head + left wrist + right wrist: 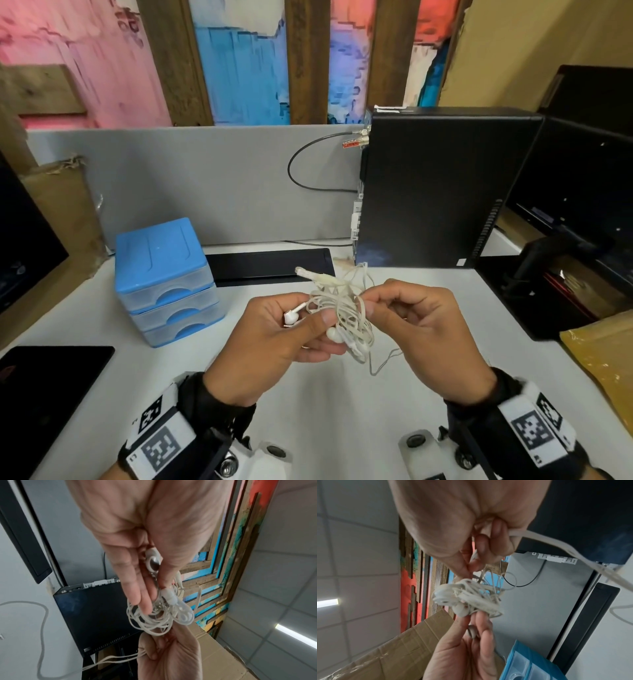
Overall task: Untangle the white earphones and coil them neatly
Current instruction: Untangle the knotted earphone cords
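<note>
The white earphones (342, 311) hang as a tangled bundle of cord between my two hands, above the white desk (308, 394). My left hand (291, 325) holds one earbud (291, 317) between thumb and fingers, and a second earbud (334, 334) sits by its thumb tip. In the left wrist view the earbud (153, 561) lies pressed between thumb and fingers, with the tangle (159, 616) below. My right hand (404, 308) pinches cord at the tangle's right side. In the right wrist view its fingertips (471, 566) pinch strands above the bundle (467, 597). A loose cord end (380, 363) droops toward the desk.
A blue drawer unit (164, 281) stands at the left of the desk. A black computer case (442, 188) stands at the back right, with a black tray (270, 267) behind the hands. A dark tablet (48, 387) lies front left, a yellow envelope (603, 356) at the right.
</note>
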